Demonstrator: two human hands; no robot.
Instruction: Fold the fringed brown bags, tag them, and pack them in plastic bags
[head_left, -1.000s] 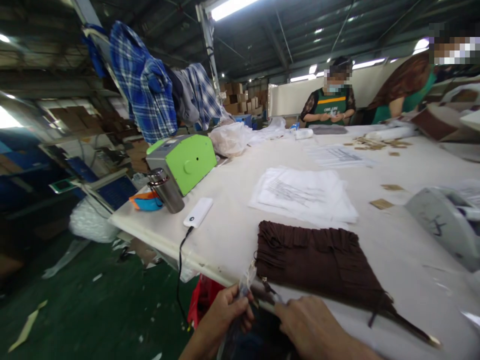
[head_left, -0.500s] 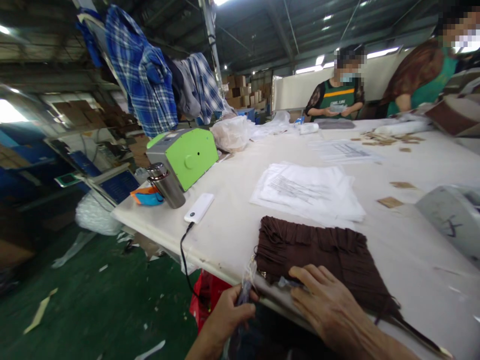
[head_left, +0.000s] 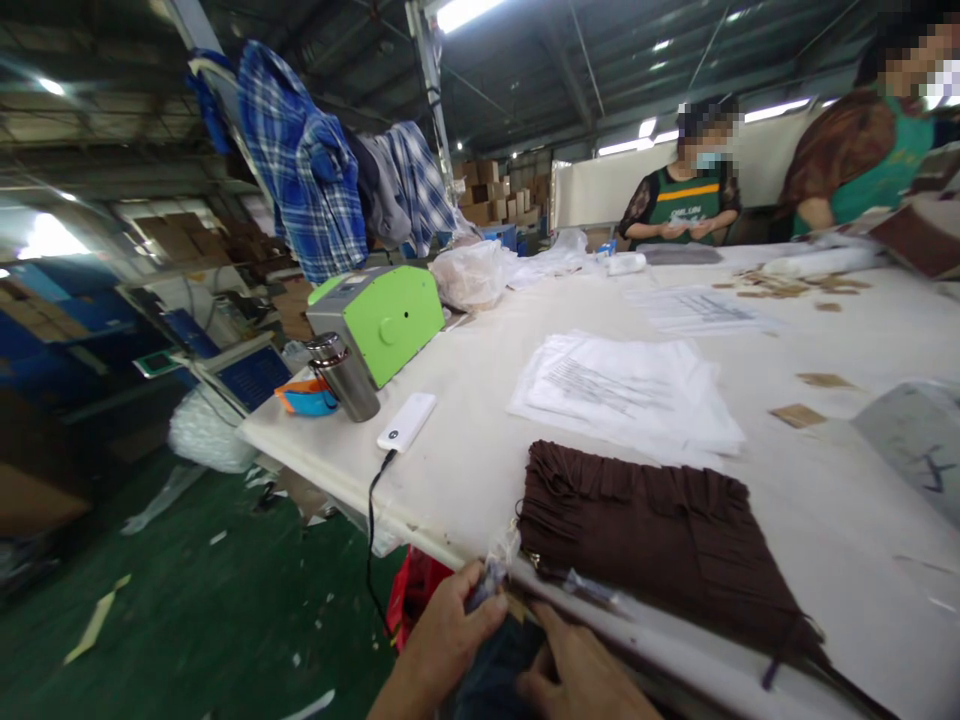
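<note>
At the table's near edge my left hand is closed on a crumpled clear plastic piece, pinched between thumb and fingers. My right hand is just right of it, below the edge, with fingers curled; what they hold, if anything, is hidden. A small tan piece shows between the two hands. Beyond them a gathered dark brown cloth item lies flat on the table, with a strap trailing to the lower right. Another bit of clear plastic lies along its near side.
A stack of white printed sheets lies behind the brown cloth. A white power bank with a black cable, a steel flask and a green machine stand left. Two co-workers stand across the table. Tan pieces lie right.
My right hand has left the brown cloth and moved down and left, below the table edge beside my left hand. My left hand still grips the plastic. The view has shifted slightly.
</note>
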